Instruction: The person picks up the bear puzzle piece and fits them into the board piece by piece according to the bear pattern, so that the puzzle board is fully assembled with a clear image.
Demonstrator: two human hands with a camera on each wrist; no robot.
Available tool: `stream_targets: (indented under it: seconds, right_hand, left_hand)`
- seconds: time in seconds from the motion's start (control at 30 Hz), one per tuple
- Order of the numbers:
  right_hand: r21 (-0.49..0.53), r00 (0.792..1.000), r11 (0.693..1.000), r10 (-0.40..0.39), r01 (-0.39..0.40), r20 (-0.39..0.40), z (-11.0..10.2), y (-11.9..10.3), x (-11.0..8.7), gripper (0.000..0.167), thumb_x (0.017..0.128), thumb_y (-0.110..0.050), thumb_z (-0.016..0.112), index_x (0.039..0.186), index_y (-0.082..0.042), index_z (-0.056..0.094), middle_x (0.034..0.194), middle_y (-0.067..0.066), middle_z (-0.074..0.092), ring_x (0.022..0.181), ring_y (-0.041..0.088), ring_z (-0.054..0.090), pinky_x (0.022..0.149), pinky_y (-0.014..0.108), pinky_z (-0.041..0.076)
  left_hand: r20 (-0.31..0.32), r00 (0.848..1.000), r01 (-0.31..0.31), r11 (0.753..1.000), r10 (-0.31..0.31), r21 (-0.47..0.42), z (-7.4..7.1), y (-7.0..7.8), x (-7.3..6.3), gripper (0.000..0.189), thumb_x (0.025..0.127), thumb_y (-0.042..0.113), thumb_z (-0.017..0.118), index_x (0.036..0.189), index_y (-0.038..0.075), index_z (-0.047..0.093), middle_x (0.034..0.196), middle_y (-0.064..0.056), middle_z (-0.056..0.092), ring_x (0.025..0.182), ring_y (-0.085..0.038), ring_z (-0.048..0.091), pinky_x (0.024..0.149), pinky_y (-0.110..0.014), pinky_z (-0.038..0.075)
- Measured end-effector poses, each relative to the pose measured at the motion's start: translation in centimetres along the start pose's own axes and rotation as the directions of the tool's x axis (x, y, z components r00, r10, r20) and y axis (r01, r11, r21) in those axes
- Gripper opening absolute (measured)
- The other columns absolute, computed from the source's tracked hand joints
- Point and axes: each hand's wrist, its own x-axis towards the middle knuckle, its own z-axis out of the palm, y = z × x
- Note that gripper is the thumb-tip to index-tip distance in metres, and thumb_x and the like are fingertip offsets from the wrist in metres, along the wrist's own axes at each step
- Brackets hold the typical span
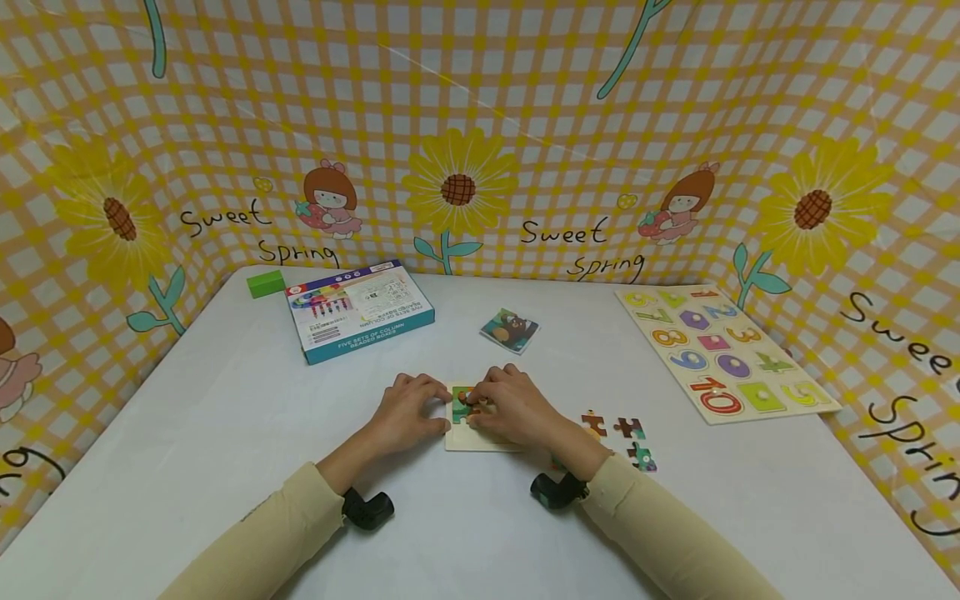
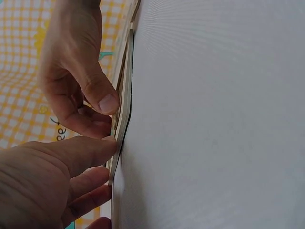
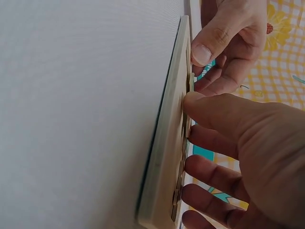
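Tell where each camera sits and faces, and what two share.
Head: worn there, facing forward and down at the puzzle tray and table; left hand, right hand, sleeves show.
Left wrist: worn there, looking along the left hand at the tray; right hand beyond.
Right wrist: worn there, looking along the right hand at the tray; left hand beyond.
Shared: both wrist views show the tray nearly edge-on.

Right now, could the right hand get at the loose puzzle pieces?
Probably yes: the loose pieces lie near the right hand with nothing visible on top, though its forearm partly hides some. It would first have to leave the puzzle board.
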Motion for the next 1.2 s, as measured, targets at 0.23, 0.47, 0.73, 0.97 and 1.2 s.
stream_targets:
  seconds: [0.23,0.47,0.73,0.97,1.2]
  right_hand:
    - [-0.01,1.0,1.0,-0.002,0.002,-0.002,-0.01,0.0,0.0,0.023,0.079,-0.032,0.074,0.098,-0.018,0.072,0.094,0.0,0.061,0.083,0.015,0.045,0.073,0.031,0.036]
    - [-0.005,1.0,1.0,-0.013,0.013,-0.011,0.09,0.07,-0.04,0.023,0.078,-0.031,0.075,0.097,-0.018,0.072,0.093,0.001,0.06,0.082,0.015,0.044,0.072,0.029,0.035]
    - [0.006,1.0,1.0,-0.014,0.015,-0.012,0.12,0.07,-0.03,0.023,0.079,-0.03,0.075,0.098,-0.018,0.072,0.094,0.0,0.06,0.083,0.015,0.044,0.073,0.03,0.035]
    - [0.008,1.0,1.0,-0.007,0.007,-0.005,0.08,0.07,-0.04,0.025,0.079,-0.03,0.074,0.1,-0.018,0.072,0.095,0.001,0.061,0.084,0.015,0.045,0.074,0.031,0.036]
    - [0.017,1.0,1.0,-0.013,0.014,-0.013,0.14,0.17,-0.05,0.021,0.079,-0.03,0.074,0.096,-0.018,0.071,0.093,0.001,0.061,0.083,0.015,0.045,0.074,0.031,0.036]
  left_hand:
    - [-0.016,1.0,-0.004,1.0,0.005,0.008,0.0,0.35,0.08,0.028,0.077,0.022,0.074,0.103,0.013,0.068,0.119,-0.003,0.06,0.112,-0.026,0.044,0.093,-0.048,0.034]
    - [-0.05,0.999,-0.005,1.0,0.005,-0.001,0.31,0.83,0.39,0.02,0.076,0.02,0.073,0.094,0.014,0.069,0.109,-0.003,0.06,0.106,-0.025,0.045,0.089,-0.046,0.035]
    - [-0.054,0.998,0.013,1.0,-0.012,0.017,0.56,1.01,0.55,0.015,0.077,0.019,0.073,0.091,0.013,0.069,0.105,-0.004,0.059,0.103,-0.025,0.046,0.088,-0.047,0.036]
    - [-0.047,0.999,0.024,1.0,-0.024,0.011,0.74,0.96,0.66,0.013,0.078,0.018,0.074,0.09,0.013,0.069,0.106,-0.003,0.058,0.103,-0.024,0.045,0.089,-0.046,0.035]
    - [-0.048,0.999,0.013,1.0,-0.012,0.025,0.79,0.92,0.67,0.014,0.077,0.018,0.073,0.089,0.013,0.069,0.107,-0.003,0.058,0.103,-0.025,0.046,0.087,-0.045,0.036]
